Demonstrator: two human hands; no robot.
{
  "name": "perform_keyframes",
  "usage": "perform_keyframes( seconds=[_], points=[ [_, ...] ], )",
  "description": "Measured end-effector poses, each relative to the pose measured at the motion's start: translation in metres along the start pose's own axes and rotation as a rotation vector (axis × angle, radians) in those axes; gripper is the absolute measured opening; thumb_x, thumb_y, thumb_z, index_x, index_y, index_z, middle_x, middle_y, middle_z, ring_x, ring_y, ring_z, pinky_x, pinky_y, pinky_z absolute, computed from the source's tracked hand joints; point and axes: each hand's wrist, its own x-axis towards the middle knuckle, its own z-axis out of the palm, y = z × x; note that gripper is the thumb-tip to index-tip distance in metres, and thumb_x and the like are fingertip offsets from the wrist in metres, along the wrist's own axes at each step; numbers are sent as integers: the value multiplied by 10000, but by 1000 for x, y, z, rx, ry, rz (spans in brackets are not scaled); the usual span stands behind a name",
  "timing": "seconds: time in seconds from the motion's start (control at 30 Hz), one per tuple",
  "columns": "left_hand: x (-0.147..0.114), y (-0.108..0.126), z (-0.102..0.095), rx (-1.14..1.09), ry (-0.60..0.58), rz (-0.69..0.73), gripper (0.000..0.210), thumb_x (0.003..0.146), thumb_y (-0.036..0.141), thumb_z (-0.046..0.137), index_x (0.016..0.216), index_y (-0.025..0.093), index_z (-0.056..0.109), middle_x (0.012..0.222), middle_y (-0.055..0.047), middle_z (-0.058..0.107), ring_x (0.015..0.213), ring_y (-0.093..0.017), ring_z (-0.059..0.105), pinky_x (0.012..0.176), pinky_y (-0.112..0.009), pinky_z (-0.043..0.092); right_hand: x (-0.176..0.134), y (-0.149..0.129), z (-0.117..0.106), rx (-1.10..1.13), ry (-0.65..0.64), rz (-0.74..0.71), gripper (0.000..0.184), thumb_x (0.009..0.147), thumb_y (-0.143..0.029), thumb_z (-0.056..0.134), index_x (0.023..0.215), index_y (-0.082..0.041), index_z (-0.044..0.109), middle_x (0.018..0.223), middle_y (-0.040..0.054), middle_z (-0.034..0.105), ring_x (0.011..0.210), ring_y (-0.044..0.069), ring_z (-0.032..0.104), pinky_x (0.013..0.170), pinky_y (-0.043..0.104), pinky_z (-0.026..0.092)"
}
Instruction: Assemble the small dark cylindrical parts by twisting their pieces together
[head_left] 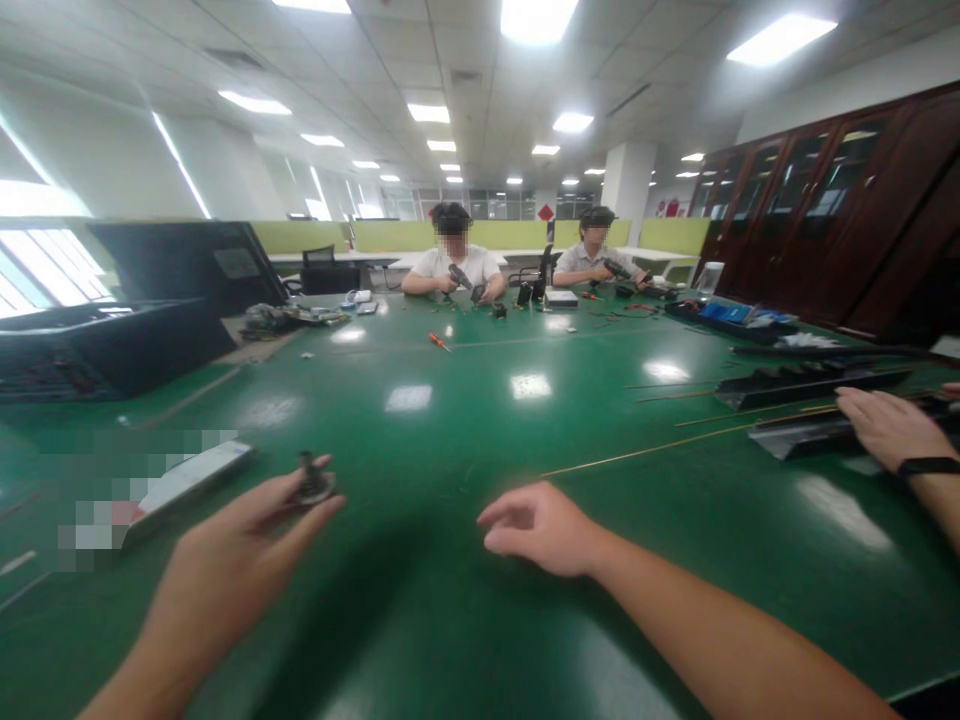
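Note:
My left hand (240, 545) holds a small dark metal part (313, 484) pinched between thumb and fingertips, a little above the green table (450, 430). My right hand (536, 528) hovers just to its right over the table, fingers loosely curled and holding nothing. Both forearms reach in from the bottom edge. The part looks like a round base with a short stem; finer detail is blurred.
A flat white box (187, 485) lies left of my left hand. A co-worker's hand with a black wristband (892, 430) rests on black trays (810, 385) at right. Two people sit at the far side with tools. A red screwdriver (439, 341) lies mid-table; black bins (112, 345) stand far left.

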Motion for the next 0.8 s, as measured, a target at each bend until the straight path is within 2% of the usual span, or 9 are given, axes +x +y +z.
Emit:
perform_keyframes(
  seconds=[0.07, 0.13, 0.23, 0.43, 0.57, 0.67, 0.73, 0.8],
  points=[
    [2, 22, 29, -145, -169, 33, 654, 754, 649, 643, 1270, 251, 601, 1066, -26, 743, 964, -261, 709, 886, -403, 579, 2, 1, -2, -30, 119, -33, 392, 749, -305, 751, 1102, -138, 717, 825, 40, 707, 676, 129, 612, 680, 271, 500],
    [-1, 43, 55, -267, -297, 115, 542, 784, 555, 662, 1213, 228, 623, 1073, -49, 736, 945, -240, 708, 881, -370, 579, 2, 1, -4, -95, 196, -60, 437, 753, -256, 734, 1175, -157, 678, 862, 32, 702, 681, 123, 605, 671, 263, 502],
    [-11, 61, 78, -301, -386, 258, 339, 843, 436, 642, 1107, 226, 678, 1058, -64, 728, 940, -227, 695, 877, -355, 572, 1, 2, -4, -222, 226, -125, 509, 740, -203, 723, 1240, -187, 631, 936, 31, 700, 701, 127, 617, 664, 262, 511],
    [-24, 49, 80, -325, -411, 452, 330, 920, 325, 590, 1247, 292, 624, 1161, -31, 689, 1038, -179, 666, 919, -284, 551, -6, 0, 3, -411, 214, -271, 517, 724, -192, 730, 1229, -210, 619, 1009, 38, 702, 780, 160, 647, 758, 305, 528],
    [-31, 42, 81, -306, -358, 448, 459, 863, 287, 678, 1307, 309, 565, 1151, -18, 695, 1016, -176, 675, 921, -292, 553, -8, -3, 4, -433, 223, -280, 483, 722, -198, 736, 1193, -215, 629, 984, 33, 707, 789, 164, 648, 763, 303, 518],
    [-35, 44, 82, -302, -342, 417, 366, 823, 262, 716, 1178, 276, 628, 1062, -14, 714, 945, -177, 688, 855, -284, 566, -8, -4, 2, -466, 221, -293, 423, 710, -216, 756, 1122, -203, 665, 950, 32, 711, 794, 166, 647, 753, 295, 507],
    [-35, 47, 82, -326, -362, 429, 235, 837, 262, 700, 1067, 259, 659, 1004, -7, 716, 906, -164, 686, 809, -263, 563, -9, -4, 2, -498, 211, -300, 376, 704, -234, 769, 1070, -200, 690, 933, 33, 715, 806, 172, 650, 754, 293, 499],
    [-35, 49, 81, -353, -362, 455, 191, 850, 270, 689, 1039, 257, 664, 992, -2, 716, 901, -152, 683, 811, -252, 556, -9, -4, 2, -523, 194, -315, 335, 709, -245, 772, 1035, -202, 706, 928, 30, 720, 817, 172, 653, 757, 287, 491]
  ],
)
